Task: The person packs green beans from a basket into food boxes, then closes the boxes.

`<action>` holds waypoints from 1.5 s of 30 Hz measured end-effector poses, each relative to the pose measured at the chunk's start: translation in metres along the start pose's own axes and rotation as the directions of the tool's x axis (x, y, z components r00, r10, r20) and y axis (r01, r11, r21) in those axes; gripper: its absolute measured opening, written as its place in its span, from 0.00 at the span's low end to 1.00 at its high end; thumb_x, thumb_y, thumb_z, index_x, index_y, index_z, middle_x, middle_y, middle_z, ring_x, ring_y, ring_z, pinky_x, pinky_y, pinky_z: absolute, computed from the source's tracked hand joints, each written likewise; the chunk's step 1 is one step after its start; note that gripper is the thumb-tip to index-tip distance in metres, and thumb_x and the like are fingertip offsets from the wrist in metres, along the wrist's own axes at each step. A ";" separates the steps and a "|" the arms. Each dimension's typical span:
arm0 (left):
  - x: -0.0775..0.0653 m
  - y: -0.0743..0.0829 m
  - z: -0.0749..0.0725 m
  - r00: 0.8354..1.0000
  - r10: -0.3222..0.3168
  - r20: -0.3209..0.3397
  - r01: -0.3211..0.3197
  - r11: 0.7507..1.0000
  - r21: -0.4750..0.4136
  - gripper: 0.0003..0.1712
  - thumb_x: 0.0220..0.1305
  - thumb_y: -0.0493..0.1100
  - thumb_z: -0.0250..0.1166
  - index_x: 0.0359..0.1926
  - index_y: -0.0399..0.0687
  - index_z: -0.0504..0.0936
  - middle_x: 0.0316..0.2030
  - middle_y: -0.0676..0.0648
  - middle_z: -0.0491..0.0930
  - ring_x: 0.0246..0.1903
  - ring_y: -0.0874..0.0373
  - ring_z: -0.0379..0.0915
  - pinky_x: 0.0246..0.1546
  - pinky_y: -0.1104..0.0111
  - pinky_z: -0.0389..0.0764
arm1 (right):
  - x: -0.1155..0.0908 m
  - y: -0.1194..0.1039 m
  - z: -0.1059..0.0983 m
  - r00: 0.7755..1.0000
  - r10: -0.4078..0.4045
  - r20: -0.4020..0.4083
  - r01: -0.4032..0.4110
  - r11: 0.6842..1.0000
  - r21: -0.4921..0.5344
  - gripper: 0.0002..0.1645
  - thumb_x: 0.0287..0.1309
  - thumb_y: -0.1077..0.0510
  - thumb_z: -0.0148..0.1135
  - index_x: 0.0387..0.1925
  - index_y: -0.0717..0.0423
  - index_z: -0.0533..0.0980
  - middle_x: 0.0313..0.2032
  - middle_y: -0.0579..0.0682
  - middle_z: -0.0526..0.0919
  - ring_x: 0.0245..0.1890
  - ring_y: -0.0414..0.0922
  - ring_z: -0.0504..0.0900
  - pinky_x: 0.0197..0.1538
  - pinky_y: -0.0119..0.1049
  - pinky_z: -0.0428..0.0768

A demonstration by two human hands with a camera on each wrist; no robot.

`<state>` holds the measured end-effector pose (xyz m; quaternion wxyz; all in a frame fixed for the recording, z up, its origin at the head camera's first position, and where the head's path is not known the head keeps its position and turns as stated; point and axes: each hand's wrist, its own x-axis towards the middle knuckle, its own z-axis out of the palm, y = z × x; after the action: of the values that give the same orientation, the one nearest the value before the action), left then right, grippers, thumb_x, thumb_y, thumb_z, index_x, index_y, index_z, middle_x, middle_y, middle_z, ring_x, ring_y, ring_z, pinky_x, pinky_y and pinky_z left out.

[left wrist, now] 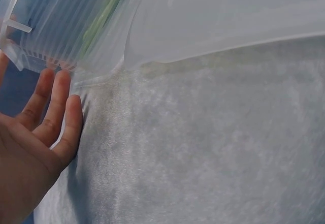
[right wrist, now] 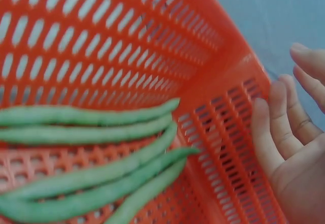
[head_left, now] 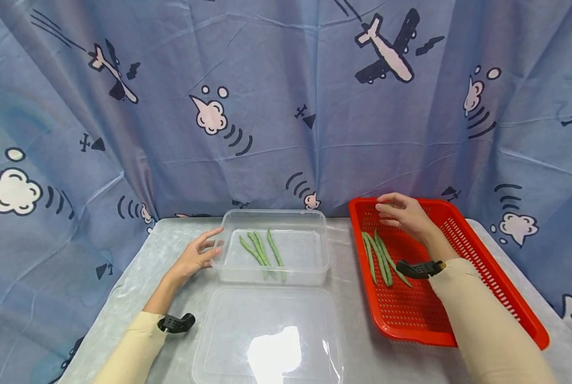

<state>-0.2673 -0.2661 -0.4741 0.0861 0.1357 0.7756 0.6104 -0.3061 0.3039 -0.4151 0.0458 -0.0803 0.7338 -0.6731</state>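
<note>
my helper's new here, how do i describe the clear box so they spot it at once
On the table, look left of the red basket. There, behind a flat clear lid, stands the clear box. Unlike the lid, it has raised walls with green beans inside; unlike the basket, it is see-through.

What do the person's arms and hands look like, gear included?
The left sleeve and right sleeve are plain cream. Black, dotted devices sit at the sleeve ends; no cables show. The left hand and right hand are bare, with no rings or gloves visible.
</note>
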 end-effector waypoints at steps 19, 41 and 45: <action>0.000 -0.001 0.001 1.000 -0.006 0.005 0.006 1.000 0.006 0.34 0.75 0.39 0.61 0.78 0.48 0.61 0.70 0.28 0.61 0.62 0.38 0.61 0.33 0.64 0.77 | -0.014 0.030 -0.029 0.992 0.072 0.103 -0.036 0.948 -0.316 0.36 0.66 0.57 0.70 0.68 0.66 0.67 0.55 0.65 0.76 0.50 0.51 0.80 0.50 0.46 0.81; 0.000 0.001 0.003 1.000 -0.011 -0.004 0.010 1.000 -0.004 0.34 0.75 0.37 0.60 0.77 0.47 0.62 0.68 0.27 0.63 0.62 0.40 0.62 0.33 0.65 0.76 | -0.015 0.042 -0.028 0.942 0.129 0.311 0.071 0.828 -0.557 0.43 0.52 0.61 0.79 0.66 0.71 0.69 0.36 0.58 0.75 0.38 0.51 0.71 0.41 0.41 0.71; 0.000 0.000 0.002 1.000 -0.010 -0.002 0.010 1.000 -0.003 0.34 0.75 0.38 0.61 0.77 0.47 0.62 0.68 0.27 0.63 0.61 0.41 0.63 0.33 0.65 0.76 | -0.015 0.043 -0.028 0.940 0.143 0.309 0.061 0.823 -0.564 0.44 0.53 0.60 0.79 0.67 0.70 0.68 0.38 0.58 0.76 0.40 0.51 0.72 0.42 0.43 0.73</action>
<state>-0.2667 -0.2640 -0.4746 0.0887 0.1311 0.7754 0.6113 -0.2991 0.3378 -0.4557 0.1599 -0.1884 0.8826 -0.3999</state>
